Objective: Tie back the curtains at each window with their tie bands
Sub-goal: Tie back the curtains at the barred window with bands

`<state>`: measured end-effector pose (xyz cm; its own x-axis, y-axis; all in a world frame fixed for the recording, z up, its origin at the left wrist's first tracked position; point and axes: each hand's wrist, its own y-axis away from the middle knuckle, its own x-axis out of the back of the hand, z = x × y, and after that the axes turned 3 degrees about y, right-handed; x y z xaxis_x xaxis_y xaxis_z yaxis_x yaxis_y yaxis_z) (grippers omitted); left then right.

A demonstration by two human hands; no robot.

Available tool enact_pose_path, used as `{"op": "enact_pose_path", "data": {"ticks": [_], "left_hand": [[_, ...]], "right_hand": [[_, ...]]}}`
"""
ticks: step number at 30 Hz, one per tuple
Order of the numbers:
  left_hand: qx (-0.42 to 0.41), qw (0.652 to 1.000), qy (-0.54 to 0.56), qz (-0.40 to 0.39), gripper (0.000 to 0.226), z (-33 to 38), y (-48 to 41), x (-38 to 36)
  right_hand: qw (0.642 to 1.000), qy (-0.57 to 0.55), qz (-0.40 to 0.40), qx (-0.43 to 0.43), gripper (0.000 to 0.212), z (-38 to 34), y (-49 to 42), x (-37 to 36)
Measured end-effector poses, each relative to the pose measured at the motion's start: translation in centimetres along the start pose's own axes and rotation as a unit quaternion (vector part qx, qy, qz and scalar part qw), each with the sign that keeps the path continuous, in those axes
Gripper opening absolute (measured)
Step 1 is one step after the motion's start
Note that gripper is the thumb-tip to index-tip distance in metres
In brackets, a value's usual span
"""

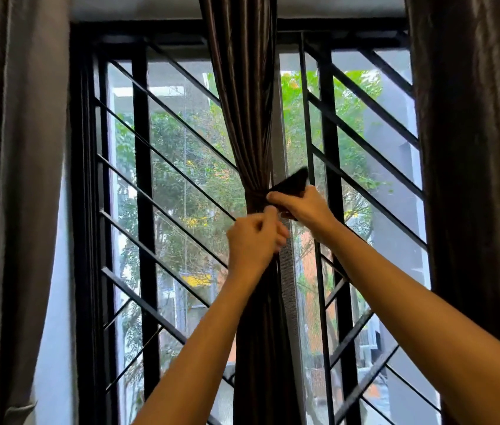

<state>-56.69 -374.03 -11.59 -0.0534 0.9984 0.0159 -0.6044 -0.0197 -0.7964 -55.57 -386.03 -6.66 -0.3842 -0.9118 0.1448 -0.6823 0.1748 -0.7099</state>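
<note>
Curtain (242, 118) dark brown, glossy; tie band (291, 182) black; window grille (144, 179) black, diagonal bars.

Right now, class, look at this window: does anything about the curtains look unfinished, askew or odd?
Yes. One end of the tie band sticks out up and right of the gathered middle curtain, held by the right hand, not yet fastened. Both side curtains hang loose.

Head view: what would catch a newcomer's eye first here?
The dark curtain gathered at centre, in front of the black barred window with green trees behind. At its waist the right hand grips the loose end of the tie band, and the left hand, blurred, sits just below.
</note>
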Motion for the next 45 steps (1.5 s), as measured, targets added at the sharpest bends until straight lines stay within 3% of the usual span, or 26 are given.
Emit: {"op": "enact_pose_path", "data": {"ticks": [2,4,7,11,15,19,25,28,31,33,38,41,43,45], "left_hand": [[0.137,0.983,0.082,-0.097,0.036,0.1,-0.3,-0.9],[0.216,0.962,0.151,-0.075,0.028,-0.2,-1.3,-1.6],[0.274,0.924,0.266,-0.03,0.022,-1.1,-2.9,-2.3],[0.33,0.822,0.464,-0.007,0.02,-0.1,-3.3,-2.6],[0.356,0.772,0.526,-0.007,0.025,0.6,-3.6,-1.9],[0.36,0.788,0.499,-0.002,0.024,1.0,-4.1,-1.0],[0.36,0.768,0.528,-0.041,0.024,1.7,-3.7,-0.2],[0.367,0.808,0.449,-0.1,0.024,1.5,-3.4,0.2],[0.387,0.825,0.393,-0.122,0.025,1.6,-3.0,0.8],[0.37,0.848,0.368,-0.093,0.023,1.5,-3.3,1.3],[0.238,0.937,0.251,0.051,0.016,-0.7,-3.5,3.3],[0.222,0.942,0.244,0.059,0.019,-0.9,-3.6,3.9],[0.243,0.938,0.244,0.047,0.02,-0.5,-3.8,4.0],[0.26,0.937,0.23,0.033,0.02,-0.4,-4.1,3.9]], "right_hand": [[0.999,-0.014,0.04,-0.03,0.024,-0.4,0.4,-0.3],[0.996,-0.019,0.072,-0.039,0.022,-0.6,0.9,-0.6],[0.993,-0.024,0.109,-0.027,0.022,-0.3,1.7,-1.0],[0.991,-0.06,0.118,-0.035,0.018,-0.1,2.4,-1.2],[0.992,-0.076,0.077,-0.063,0.012,-1.0,2.1,-0.7],[0.996,-0.054,0.02,-0.074,0.011,-1.8,1.3,-0.6],[0.993,-0.052,-0.014,-0.1,0.01,-2.2,1.0,-0.2],[0.983,-0.131,0.004,-0.127,0.006,-1.8,1.0,0.0],[0.941,-0.282,0.012,-0.188,0.015,-0.8,1.2,0.2],[0.92,-0.319,0.003,-0.23,0.018,0.2,1.8,-0.1],[0.887,-0.369,-0.07,-0.269,0.019,2.0,4.1,-1.9],[0.897,-0.352,-0.079,-0.255,0.019,2.1,4.2,-3.2],[0.928,-0.299,-0.062,-0.214,0.025,2.1,4.0,-3.8],[0.973,-0.175,-0.023,-0.15,0.03,2.2,3.8,-4.5]]}}
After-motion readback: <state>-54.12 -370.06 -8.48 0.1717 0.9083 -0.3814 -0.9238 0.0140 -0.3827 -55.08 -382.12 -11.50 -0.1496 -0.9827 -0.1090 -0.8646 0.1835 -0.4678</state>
